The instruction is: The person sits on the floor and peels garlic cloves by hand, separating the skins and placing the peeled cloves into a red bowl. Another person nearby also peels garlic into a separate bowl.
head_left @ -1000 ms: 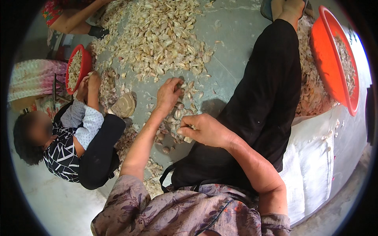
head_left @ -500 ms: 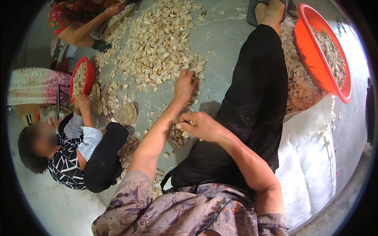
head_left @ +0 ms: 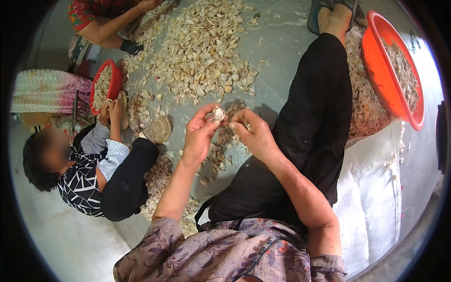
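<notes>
My left hand (head_left: pixel 201 129) holds a pale garlic piece (head_left: pixel 217 114) between thumb and fingers, above the grey floor. Just right of it, my right hand (head_left: pixel 253 134) is closed in a pinch, with a small bit I cannot make out at its fingers. Under and beside both hands lie scattered garlic cloves (head_left: pixel 221 157). A large heap of pale cloves (head_left: pixel 199 49) spreads beyond my hands. My stretched leg in black trousers (head_left: pixel 310 108) runs along the right.
A co-worker (head_left: pixel 82 183) sits left by a red basin (head_left: pixel 116 82); another person (head_left: pixel 103 28) works at top left. On the right are an orange basin (head_left: pixel 376 68), a husk pile (head_left: pixel 361 94) and a white sack (head_left: pixel 369 192). A tan shoe (head_left: pixel 157 129) lies left.
My left hand has come back from the heap's edge and turned up with a garlic piece in it. My right hand has risen and moved right, fingertips now beside the left's.
</notes>
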`<state>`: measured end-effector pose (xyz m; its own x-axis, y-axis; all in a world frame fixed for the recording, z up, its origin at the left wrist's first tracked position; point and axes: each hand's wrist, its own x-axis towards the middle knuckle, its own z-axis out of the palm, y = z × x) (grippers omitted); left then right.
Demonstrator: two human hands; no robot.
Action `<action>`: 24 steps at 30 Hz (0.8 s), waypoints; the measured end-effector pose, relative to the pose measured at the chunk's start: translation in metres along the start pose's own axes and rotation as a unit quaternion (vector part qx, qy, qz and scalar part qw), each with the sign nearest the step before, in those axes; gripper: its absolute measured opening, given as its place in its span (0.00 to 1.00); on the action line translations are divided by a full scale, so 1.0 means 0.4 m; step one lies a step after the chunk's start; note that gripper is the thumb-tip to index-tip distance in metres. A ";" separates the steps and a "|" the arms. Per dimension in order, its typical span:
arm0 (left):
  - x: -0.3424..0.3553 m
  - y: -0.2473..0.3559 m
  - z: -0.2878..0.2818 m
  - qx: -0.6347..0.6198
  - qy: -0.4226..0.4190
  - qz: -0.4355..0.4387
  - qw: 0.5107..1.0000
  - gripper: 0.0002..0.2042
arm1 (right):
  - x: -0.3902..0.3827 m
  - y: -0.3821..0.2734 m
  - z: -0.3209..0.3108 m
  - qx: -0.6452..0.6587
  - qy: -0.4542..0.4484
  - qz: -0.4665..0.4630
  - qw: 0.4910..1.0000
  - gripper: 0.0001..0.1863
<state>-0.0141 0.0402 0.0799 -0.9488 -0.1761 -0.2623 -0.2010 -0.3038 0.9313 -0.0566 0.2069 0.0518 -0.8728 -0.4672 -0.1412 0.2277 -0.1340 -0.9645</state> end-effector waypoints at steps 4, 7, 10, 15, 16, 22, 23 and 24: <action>-0.044 -0.014 0.037 0.010 0.038 0.025 0.999 0.17 | -0.005 -0.001 -0.001 -0.014 -0.008 -0.039 0.999 0.09; -0.053 -0.038 0.057 0.089 0.068 0.084 0.990 0.17 | -0.003 0.001 -0.003 -0.034 -0.019 -0.048 0.998 0.11; -0.061 -0.028 0.092 0.244 0.076 0.169 0.952 0.15 | -0.005 0.003 -0.005 -0.013 -0.011 -0.038 0.999 0.11; -0.043 -0.003 0.069 0.182 0.033 0.067 0.980 0.15 | 0.001 0.007 -0.010 0.047 0.002 0.036 0.998 0.09; -0.036 -0.004 0.061 0.139 0.028 0.033 0.989 0.15 | 0.002 -0.001 -0.009 0.051 0.004 0.032 0.998 0.09; -0.042 0.006 0.087 0.146 0.045 0.049 0.987 0.10 | -0.009 -0.027 -0.010 0.006 -0.035 -0.021 0.999 0.08; -0.043 0.016 0.090 0.167 0.039 0.032 0.985 0.11 | -0.007 -0.021 -0.011 -0.002 -0.036 -0.026 0.999 0.08; -0.043 0.026 0.092 0.188 0.034 0.016 0.981 0.11 | -0.006 -0.017 -0.012 -0.010 -0.038 -0.030 0.999 0.09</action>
<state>-0.0090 0.0746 0.1036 -0.9402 -0.2457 -0.2358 -0.2594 0.0681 0.9634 -0.0582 0.2130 0.0577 -0.8496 -0.5233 -0.0659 0.1662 -0.1469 -0.9751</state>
